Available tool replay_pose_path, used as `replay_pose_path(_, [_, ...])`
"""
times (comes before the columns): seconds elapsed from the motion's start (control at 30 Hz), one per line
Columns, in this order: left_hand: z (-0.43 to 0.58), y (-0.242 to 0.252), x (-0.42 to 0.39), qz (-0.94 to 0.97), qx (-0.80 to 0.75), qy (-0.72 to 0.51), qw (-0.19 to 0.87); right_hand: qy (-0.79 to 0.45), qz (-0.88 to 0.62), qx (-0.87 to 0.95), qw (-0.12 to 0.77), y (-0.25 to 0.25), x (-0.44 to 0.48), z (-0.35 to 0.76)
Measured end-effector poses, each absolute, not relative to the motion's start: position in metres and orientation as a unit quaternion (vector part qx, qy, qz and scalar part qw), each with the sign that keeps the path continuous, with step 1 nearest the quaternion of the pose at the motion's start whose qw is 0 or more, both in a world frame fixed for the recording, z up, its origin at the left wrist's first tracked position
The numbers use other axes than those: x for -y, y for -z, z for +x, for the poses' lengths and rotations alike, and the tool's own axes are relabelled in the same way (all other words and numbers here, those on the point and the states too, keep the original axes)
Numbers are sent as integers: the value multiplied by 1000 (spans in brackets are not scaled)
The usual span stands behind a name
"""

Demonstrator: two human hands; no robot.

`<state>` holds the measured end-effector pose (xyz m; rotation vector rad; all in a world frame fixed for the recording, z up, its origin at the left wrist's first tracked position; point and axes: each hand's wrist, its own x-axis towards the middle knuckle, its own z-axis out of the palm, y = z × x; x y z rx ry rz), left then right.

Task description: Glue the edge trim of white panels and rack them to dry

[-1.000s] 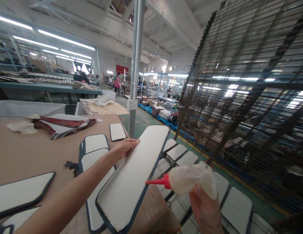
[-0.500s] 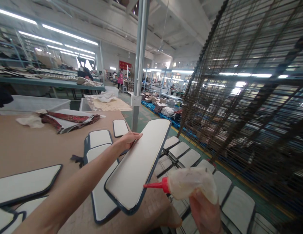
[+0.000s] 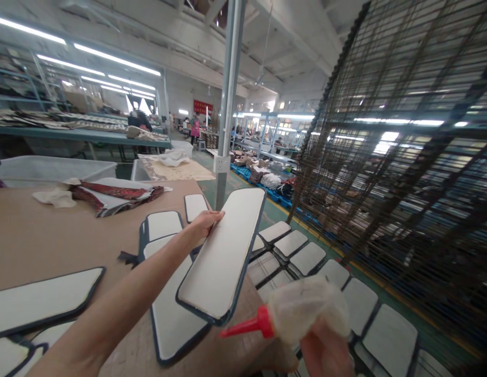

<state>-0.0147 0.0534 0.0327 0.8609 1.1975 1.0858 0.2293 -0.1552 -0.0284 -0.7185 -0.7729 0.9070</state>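
My left hand (image 3: pixel 207 222) grips the left long edge of a white rounded panel with dark blue edging (image 3: pixel 225 256), thumb on its white face. The panel is held up and tilted above other pieces. In my right hand (image 3: pixel 325 343) is a translucent squeeze bottle (image 3: pixel 308 309) with a red nozzle (image 3: pixel 247 326). The nozzle points left, just below the panel's lower end and apart from it. Under the held panel lies another white panel with dark edging (image 3: pixel 174 319) on the brown table (image 3: pixel 121 335).
More edged panels (image 3: pixel 47 298) lie on the table at left, near folded red patterned fabric (image 3: pixel 113 195). Several white panels (image 3: pixel 357 298) rest on a rack at right. A large wire mesh frame (image 3: pixel 400 157) leans beyond it. A grey post (image 3: pixel 229 94) stands ahead.
The bottle's nozzle has moved down and left, away from the panel's right edge. The panel has shifted slightly and its lower end has risen, still in my left hand.
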Motion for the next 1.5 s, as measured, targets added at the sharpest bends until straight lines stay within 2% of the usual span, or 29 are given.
replay_pose_path(0.2, [9,-16,-34,423,-484,-470,605,-325,-305,310,840,-33,98,232])
replay_pose_path(0.33, [27,-13,-18,462,-445,-434,633,-241,-335,339,845,-32,71,249])
replay_pose_path(0.47, [30,-20,-10,482,-412,-394,666,-220,-349,345,843,-22,70,268])
replay_pose_path(0.7, [27,-27,-2,509,-329,-335,722,-227,-348,349,840,-17,79,288])
replay_pose_path(0.87, [32,-25,0,443,-409,-346,719,-270,-352,346,827,0,98,282])
replay_pose_path(1.1, [36,-23,5,409,-433,-364,716,-347,-381,379,768,51,138,265])
replay_pose_path(1.33, [49,-13,14,410,-422,-353,727,-301,-336,270,851,2,107,300])
replay_pose_path(1.5, [55,-10,19,412,-407,-353,735,-327,-334,280,838,-6,100,311])
